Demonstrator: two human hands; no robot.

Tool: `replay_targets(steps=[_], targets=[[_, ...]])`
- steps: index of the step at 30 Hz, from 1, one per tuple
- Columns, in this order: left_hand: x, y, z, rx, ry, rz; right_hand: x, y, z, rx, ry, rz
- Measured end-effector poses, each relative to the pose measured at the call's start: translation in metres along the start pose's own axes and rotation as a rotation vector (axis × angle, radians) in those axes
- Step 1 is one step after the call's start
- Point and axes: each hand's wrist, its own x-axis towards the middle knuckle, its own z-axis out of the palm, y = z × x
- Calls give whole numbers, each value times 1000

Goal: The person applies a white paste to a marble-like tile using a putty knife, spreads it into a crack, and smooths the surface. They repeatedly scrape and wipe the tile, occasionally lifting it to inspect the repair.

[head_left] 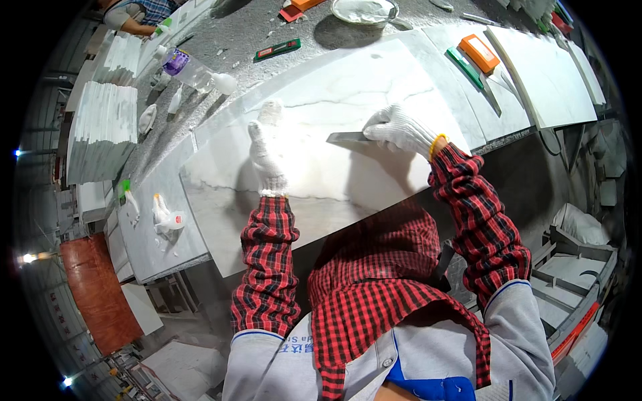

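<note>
My left hand (267, 150), in a white knit glove, lies flat and open on the white marble slab (321, 140), fingers spread and pointing away from me. My right hand (400, 130), gloved the same way, is closed around a flat metal scraper blade (348, 137), whose free end rests on the slab just right of my left hand. The slab lies tilted across the grey, dusty surface (227, 40), its near edge hanging over toward my red checked sleeves.

Beyond the slab's far edge sit a green-and-red flat tool (277, 49) and a metal bowl of white paste (363, 10). Off the slab's far left corner lies a clear plastic bottle with a purple label (194, 72) on its side. To the slab's right, an orange-handled trowel (479, 53) rests on another pale slab, next to a green-handled scraper (466, 68). Left of the slab stand stacks of white tiles (100, 130), and near its lower left corner lies a small white squeeze bottle (167, 215). At the far left, well beyond the slab, another person's arm (130, 20) reaches onto the surface.
</note>
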Motion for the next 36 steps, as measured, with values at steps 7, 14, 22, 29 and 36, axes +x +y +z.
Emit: replay_targets(steps=[7, 14, 22, 29, 36], targets=[[-13, 1, 30, 134, -270, -159, 32, -26, 15, -242, -35, -75], [-9, 22, 10, -139, -77, -159, 42, -15, 16, -70, -55, -129], [-62, 19, -58, 431, 1, 159, 34, -27, -33, 190, 153, -28], [-58, 16, -46, 536, 17, 140, 92, -43, -136, -304, 547, -297], [-57, 25, -48, 679, 7, 218, 112, -40, -149, -827, 704, -193]])
